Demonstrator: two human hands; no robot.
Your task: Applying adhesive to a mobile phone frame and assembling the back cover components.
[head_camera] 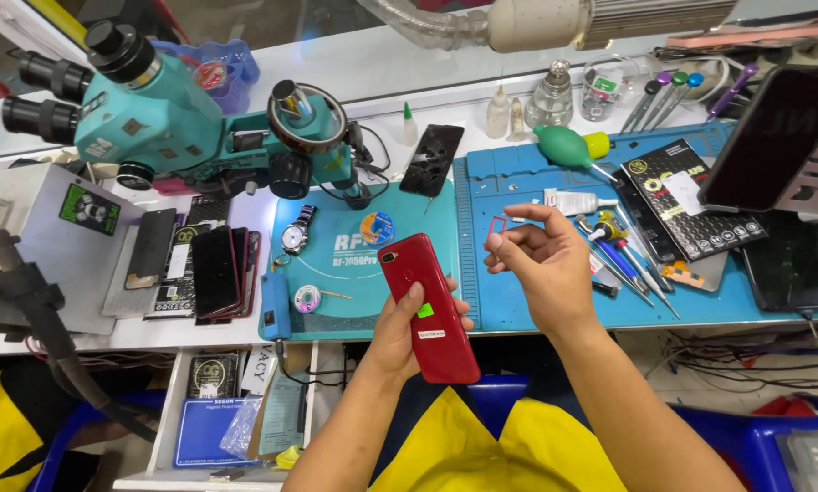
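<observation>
Gripping a red phone low in the centre of the frame, the left hand is being kept wrapped round its lower half, thumb pressed on the back cover, the camera end tilted up and to the left. Just right of it, the right hand is being held raised, its thumb and forefinger pinched together on a small red card tray; the other fingers are being curled loosely. Behind both hands a blue work mat is being crowded by screwdrivers and tweezers, a white tube and a black printed packet. Left of the phone a round teal pad is being used to carry a wristwatch and a solder reel. In the upper left of the frame a teal microscope is being shown, with several dark phones lying beneath it. A green air blower is being shown at the upper centre right.
</observation>
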